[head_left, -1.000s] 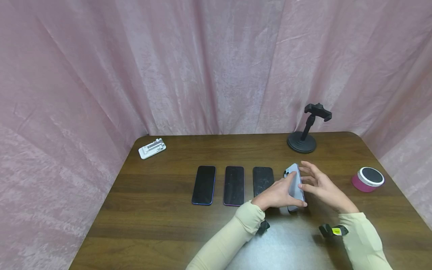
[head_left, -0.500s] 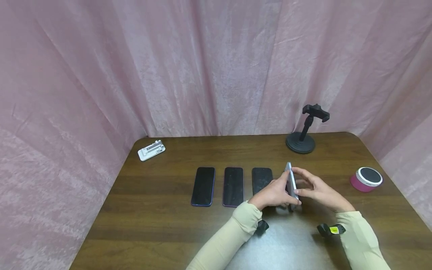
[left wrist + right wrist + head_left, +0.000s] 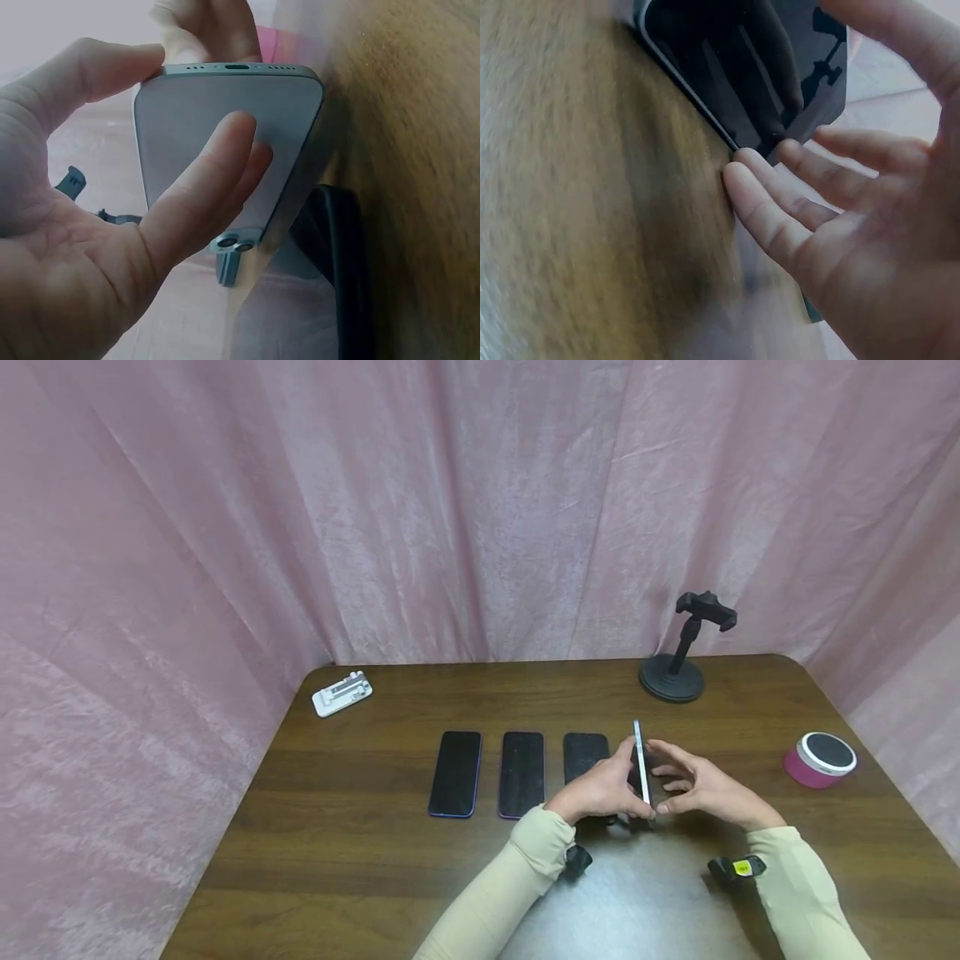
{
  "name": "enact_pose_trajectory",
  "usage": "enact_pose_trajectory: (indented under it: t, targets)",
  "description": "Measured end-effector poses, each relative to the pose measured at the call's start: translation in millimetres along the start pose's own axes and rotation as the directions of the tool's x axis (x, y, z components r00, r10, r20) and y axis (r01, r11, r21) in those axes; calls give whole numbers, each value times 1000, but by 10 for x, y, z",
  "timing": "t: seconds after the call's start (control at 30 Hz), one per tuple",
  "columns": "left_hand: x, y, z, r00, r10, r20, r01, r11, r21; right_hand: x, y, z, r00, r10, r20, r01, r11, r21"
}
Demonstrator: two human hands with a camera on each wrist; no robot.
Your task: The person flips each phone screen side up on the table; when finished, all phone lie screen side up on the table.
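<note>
A pale smartphone [image 3: 641, 764] stands on its long edge between my hands. My left hand [image 3: 600, 789] holds it: in the left wrist view the thumb is at the charging-port end and fingers lie along the silver back [image 3: 176, 112], cameras at the far end. My right hand [image 3: 708, 793] is on the screen side, with fingers loosely bent. In the right wrist view its fingertips are right at the dark screen [image 3: 705, 67] and its lower edge. A dark phone [image 3: 585, 753] lies face up just left, partly hidden by my left hand.
Two more dark phones, one blue-edged [image 3: 455, 774] and one purple-edged [image 3: 521, 774], lie in a row further left. A black phone stand [image 3: 672, 678] is at the back, a pink-and-white round device [image 3: 821, 760] at right, a white folded holder [image 3: 342, 693] back left. Pink curtains surround the table.
The smartphone has turned from showing its pale back to standing edge-on, its screen now to the right. Both hands have shifted slightly left; the right fingers have come off its top edge.
</note>
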State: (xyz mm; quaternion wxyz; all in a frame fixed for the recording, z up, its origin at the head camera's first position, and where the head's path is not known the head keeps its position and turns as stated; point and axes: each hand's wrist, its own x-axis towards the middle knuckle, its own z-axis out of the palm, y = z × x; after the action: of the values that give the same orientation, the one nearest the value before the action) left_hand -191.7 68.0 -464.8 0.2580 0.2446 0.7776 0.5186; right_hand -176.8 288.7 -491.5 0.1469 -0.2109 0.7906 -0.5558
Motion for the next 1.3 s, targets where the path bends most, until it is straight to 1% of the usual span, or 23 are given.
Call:
enact_pose_trajectory:
  t: [0.17, 0.23, 0.3, 0.4, 0.43, 0.53, 0.63, 0.7, 0.77, 0.87, 0.93, 1.03, 1.1, 1.17, 1.23, 1.3]
  targets:
    - [30, -17, 8, 1000, 13, 7, -13, 999, -36, 20, 0, 17, 995, 89, -35, -89, 996, -6]
    - [34, -13, 5, 1000, 14, 11, -14, 999, -44, 29, -12, 27, 993, 107, -43, -107, 994, -2]
    - [35, -12, 1, 1000, 7, 6, -7, 999, -39, 36, -31, 41, 989, 128, -70, -130, 991, -22]
    - [30, -16, -6, 1000, -19, -25, 19, 1000, 13, 57, -71, 67, 984, 149, -98, -156, 986, -61]
    - [26, -19, -8, 999, -33, -40, 35, 998, 57, 64, -83, 78, 980, 161, -113, -171, 982, -84]
    - [10, -26, -6, 993, -81, -83, 95, 980, 172, 86, -114, 100, 974, 182, -136, -201, 969, -145]
    - [-1, -25, -3, 987, -112, -115, 135, 967, 217, 103, -143, 109, 967, 196, -160, -224, 959, -176]
    - [-2, -28, 3, 985, -118, -127, 140, 973, 185, 109, -162, 113, 965, 203, -166, -231, 958, -172]
    - [3, -33, 12, 985, -111, -132, 129, 982, 139, 113, -182, 120, 960, 217, -179, -247, 953, -173]
    - [9, -43, 37, 986, -105, -131, 117, 990, 83, 107, -199, 135, 947, 248, -203, -286, 941, -182]
    - [17, -47, 55, 986, -103, -134, 113, 991, 70, 96, -212, 147, 933, 280, -226, -319, 934, -161]
    - [31, -48, 79, 982, -120, -148, 133, 988, 78, 78, -227, 164, 913, 321, -252, -355, 929, -105]
    - [42, -48, 91, 978, -132, -160, 151, 982, 113, 67, -233, 175, 904, 338, -262, -369, 926, -77]
    - [54, -56, 100, 977, -134, -166, 158, 977, 142, 57, -234, 179, 901, 341, -269, -374, 924, -80]
    - [66, -63, 100, 978, -115, -175, 152, 966, 211, 49, -231, 182, 900, 337, -277, -374, 923, -92]
    - [75, -74, 98, 979, -87, -182, 137, 949, 284, 45, -226, 178, 904, 319, -285, -367, 920, -138]
